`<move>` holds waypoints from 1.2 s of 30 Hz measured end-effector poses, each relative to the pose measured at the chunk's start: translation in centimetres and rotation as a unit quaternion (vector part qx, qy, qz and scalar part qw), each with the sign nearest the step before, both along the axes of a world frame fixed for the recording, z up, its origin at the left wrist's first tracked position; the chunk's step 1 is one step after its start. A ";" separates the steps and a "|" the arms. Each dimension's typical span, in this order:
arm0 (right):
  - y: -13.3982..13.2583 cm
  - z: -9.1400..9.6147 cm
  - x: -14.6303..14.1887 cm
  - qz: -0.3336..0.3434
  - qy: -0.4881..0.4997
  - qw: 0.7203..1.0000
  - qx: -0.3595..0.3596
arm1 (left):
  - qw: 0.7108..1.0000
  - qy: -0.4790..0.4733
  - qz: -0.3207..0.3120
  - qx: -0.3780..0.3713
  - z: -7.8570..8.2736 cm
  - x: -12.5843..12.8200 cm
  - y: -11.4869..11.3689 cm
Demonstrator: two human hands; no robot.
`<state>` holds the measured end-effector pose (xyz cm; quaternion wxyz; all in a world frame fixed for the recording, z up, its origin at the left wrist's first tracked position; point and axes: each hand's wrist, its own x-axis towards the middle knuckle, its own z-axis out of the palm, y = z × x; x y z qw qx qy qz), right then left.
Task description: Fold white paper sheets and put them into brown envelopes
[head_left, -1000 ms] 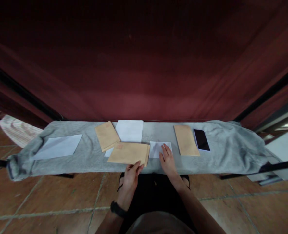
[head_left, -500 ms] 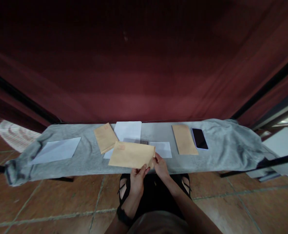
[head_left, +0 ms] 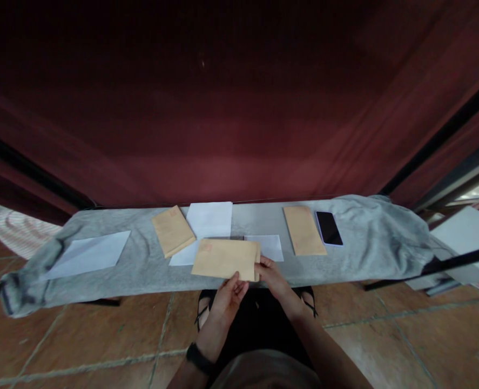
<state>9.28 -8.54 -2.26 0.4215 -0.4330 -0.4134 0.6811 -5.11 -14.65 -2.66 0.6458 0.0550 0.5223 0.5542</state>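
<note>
A brown paper envelope [head_left: 225, 258] lies between my two hands, above the near edge of the cloth-covered bench. My left hand [head_left: 230, 298] pinches its lower edge, thumb on top. At the right end, where a folded flap shows, my right hand [head_left: 272, 274] grips it with bent fingers. Behind the envelope lie a white sheet of paper [head_left: 210, 219] and a smaller white sheet [head_left: 268, 247], both partly covered. Another pair of brown envelopes, or a folded one [head_left: 173, 231], rests at a slant to the left.
On the grey cloth [head_left: 146, 270] lie a white sheet [head_left: 89, 253] far left, a brown envelope [head_left: 304, 230] and a phone [head_left: 329, 228] to the right. A dark red panel [head_left: 239, 135] rises behind. Black bars [head_left: 461, 263] cross both ends.
The held envelope has shifted slightly right, and its right end now shows a folded flap. My left fingers have spread a little and slid along the lower edge.
</note>
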 end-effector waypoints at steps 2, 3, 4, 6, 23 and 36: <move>0.5 -0.2 0.3 -0.028 -0.045 0.997 0.057 | 0.998 0.015 -0.058 -0.007 0.9 0.5 -0.6; 0.7 -0.3 0.6 -0.036 -0.065 0.994 0.078 | 0.994 0.053 -0.099 0.000 1.4 0.7 -0.9; 0.8 -0.3 0.8 -0.036 -0.078 0.992 0.091 | 0.983 0.119 -0.136 0.023 1.9 0.9 -1.2; 0.8 -0.1 1.4 -0.015 -0.078 0.992 0.099 | 0.924 0.311 -0.189 0.117 3.1 1.0 -1.4; -1.4 0.7 4.2 0.011 -0.081 0.990 0.117 | 0.372 0.785 -0.350 0.350 6.3 -2.0 3.5; -2.1 0.3 6.1 -0.174 -0.296 0.917 0.203 | 0.365 0.795 -0.330 0.354 5.2 -0.5 3.3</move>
